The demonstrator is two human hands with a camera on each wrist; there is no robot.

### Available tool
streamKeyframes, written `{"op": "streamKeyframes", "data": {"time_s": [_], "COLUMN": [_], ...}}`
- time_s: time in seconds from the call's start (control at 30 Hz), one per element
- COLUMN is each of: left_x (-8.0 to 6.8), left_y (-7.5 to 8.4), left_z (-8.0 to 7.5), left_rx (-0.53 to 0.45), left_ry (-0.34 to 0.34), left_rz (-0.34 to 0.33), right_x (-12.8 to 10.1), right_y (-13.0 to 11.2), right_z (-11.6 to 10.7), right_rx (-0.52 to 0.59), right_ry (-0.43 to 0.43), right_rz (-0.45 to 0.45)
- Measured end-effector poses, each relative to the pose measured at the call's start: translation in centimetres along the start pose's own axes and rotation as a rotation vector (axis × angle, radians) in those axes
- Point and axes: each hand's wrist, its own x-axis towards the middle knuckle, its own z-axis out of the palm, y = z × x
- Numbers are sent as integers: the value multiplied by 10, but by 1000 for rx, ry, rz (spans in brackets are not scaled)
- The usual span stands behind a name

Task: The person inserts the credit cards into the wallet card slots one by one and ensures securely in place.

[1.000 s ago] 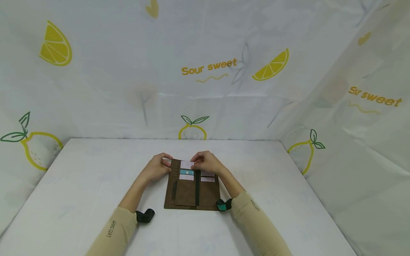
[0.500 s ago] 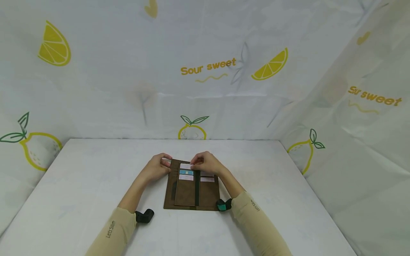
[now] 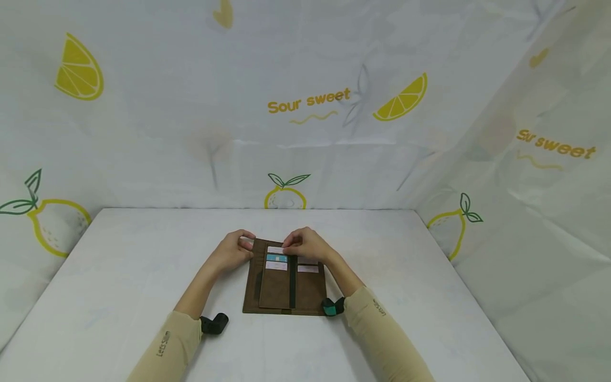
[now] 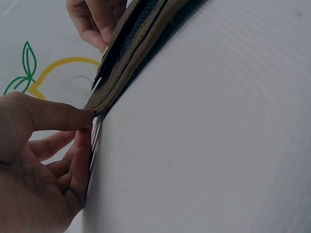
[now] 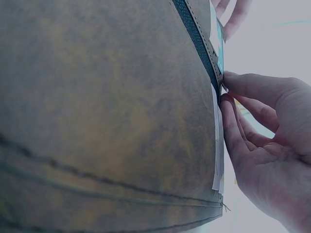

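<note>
A brown wallet [image 3: 275,291] lies unfolded on the white table, cards showing in slots on both inner panels. My left hand [image 3: 231,252] pinches its far left corner between thumb and fingers, the thumb on top in the left wrist view. At the left panel's top slot, my right hand [image 3: 308,245] pinches a pale card [image 3: 274,250], its fingertips covering the card's right end. Just below are a blue card [image 3: 276,258] and another pale card [image 3: 276,266]. A pale card [image 3: 307,269] shows on the right panel, whose upper slots are partly behind the right hand.
The white table [image 3: 157,254] reaches back to a white cloth backdrop [image 3: 191,95] printed with lemons. Black wrist mounts [image 3: 215,323] sit by both sleeves, the right one overlapping the wallet's near right corner in the head view.
The pale card in the left panel's top slot has slid down into it, so less of it shows. The right fingers moved slightly down with it; the left hand keeps its grip.
</note>
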Motion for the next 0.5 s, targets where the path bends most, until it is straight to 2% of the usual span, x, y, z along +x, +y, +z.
{"op": "streamKeyframes", "data": {"time_s": [0.5], "left_x": [1], "left_y": [-3], "left_z": [0], "left_rx": [-18], "left_ry": [1], "left_rz": [16], "right_x": [2], "right_y": [-1], "right_z": [-2], "right_rx": [-40], "right_ry": [-19], "right_rz": [6]}}
